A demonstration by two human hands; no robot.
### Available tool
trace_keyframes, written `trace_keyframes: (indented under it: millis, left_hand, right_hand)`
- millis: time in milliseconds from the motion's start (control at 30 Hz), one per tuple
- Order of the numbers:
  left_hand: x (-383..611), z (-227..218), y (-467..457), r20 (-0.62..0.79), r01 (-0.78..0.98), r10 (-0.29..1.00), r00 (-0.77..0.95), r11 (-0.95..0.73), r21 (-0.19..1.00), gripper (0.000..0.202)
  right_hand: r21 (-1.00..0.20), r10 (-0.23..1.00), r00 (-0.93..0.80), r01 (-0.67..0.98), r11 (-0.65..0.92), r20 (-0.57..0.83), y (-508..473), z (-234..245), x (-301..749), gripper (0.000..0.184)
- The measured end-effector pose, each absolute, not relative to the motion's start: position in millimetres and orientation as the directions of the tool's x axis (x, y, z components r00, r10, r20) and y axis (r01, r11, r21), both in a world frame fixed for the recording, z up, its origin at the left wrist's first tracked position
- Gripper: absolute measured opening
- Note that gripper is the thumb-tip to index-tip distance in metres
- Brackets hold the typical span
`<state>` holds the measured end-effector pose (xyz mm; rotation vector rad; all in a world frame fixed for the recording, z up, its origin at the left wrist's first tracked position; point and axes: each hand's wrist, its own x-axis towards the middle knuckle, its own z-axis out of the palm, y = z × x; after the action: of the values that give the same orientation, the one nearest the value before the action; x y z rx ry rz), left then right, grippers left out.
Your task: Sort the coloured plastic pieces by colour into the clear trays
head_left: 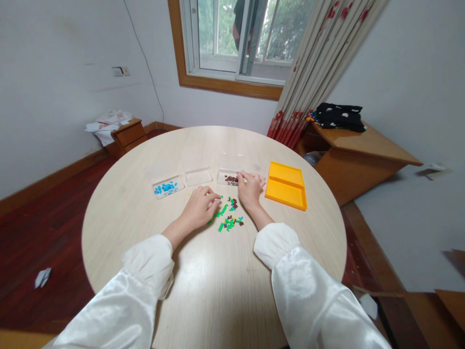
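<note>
My left hand is loosely curled on the table, with a gap between thumb and index finger. Its fingertips are beside a loose pile of small toy bricks, mostly green bricks with a few brown, blue and yellow ones. Over the right end of a clear plastic box is my right hand, its thumb and fingers pinched together. What they hold, if anything, is hidden. Small brown bricks lie inside that box.
Left of it are an uncovered clear box and another clear box holding blue bricks. A yellow two-part tray lies to the right. The round wooden table stands near a window and a tilted wooden cabinet.
</note>
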<state>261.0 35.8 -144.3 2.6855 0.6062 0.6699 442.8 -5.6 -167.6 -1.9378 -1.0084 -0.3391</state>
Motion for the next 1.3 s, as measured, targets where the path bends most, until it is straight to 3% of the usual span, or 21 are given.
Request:
trace_keyframes:
  millis: [167, 433, 733, 1300]
  left_hand:
    - [261.9, -144.1, 27.5, 0.303, 0.320, 0.406, 0.862, -0.901, 0.294, 0.039]
    - [265.6, -145.5, 25.2, 0.237, 0.360, 0.419, 0.877, -0.898, 0.255, 0.042]
    - [263.9, -142.6, 32.6, 0.317, 0.360, 0.402, 0.859, -0.914, 0.185, 0.031]
    - [261.1, -150.1, 46.3, 0.361, 0.415, 0.447, 0.818, -0.894, 0.167, 0.015]
  right_hand:
    - [-0.598, 0.532, 0.631, 0.757, -0.264, 0.564, -5.6, -165.3, 441.7, 0.030]
    - [-0.599, 0.552, 0.619, 0.762, -0.246, 0.559, -6.1, -162.9, 439.6, 0.032]
    - [-0.586, 0.557, 0.612, 0.769, -0.255, 0.561, -6.3, -163.5, 440.2, 0.030]
    - [-0.592, 0.603, 0.590, 0.773, -0.229, 0.537, -6.6, -164.5, 440.7, 0.028]
